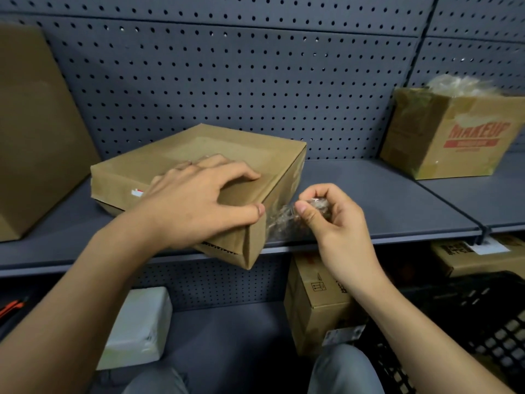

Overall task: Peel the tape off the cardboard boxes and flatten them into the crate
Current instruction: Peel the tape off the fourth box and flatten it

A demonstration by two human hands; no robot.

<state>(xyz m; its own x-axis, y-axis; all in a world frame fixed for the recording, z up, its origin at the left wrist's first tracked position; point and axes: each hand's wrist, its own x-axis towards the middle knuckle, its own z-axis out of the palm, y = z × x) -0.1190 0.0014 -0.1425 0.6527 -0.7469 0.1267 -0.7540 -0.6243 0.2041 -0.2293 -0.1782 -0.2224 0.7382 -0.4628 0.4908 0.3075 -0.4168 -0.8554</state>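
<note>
A flat brown cardboard box (241,149) lies on the grey shelf (383,200), its near corner jutting past the shelf edge. My left hand (199,200) rests spread on the box lid, thumb hooked at the near right edge. My right hand (332,220) pinches a crumpled wad of clear tape (318,206), and a stretched strip of it (279,220) still runs to the box's right side. A black plastic crate (468,322) sits low at the right.
A big brown box (37,132) stands at the left of the shelf. A box printed MAKEUP (460,135) stands at the right with clear tape bunched on top. Below are a white parcel (139,328), more cardboard boxes (315,300) and my knees.
</note>
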